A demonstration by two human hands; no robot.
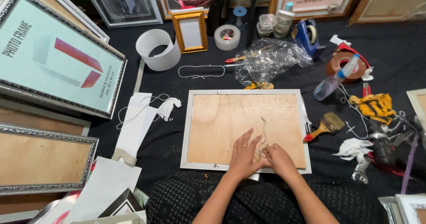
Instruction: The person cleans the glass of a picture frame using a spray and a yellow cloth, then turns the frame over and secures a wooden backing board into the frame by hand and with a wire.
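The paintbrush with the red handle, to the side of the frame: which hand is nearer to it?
Right. The right hand rests on the frame's wooden backing, with the paintbrush further out to its right. The left hand lies beside it, farther away.

Black cloth floor [390,64] — framed pictures [53,59] leaning around edges.
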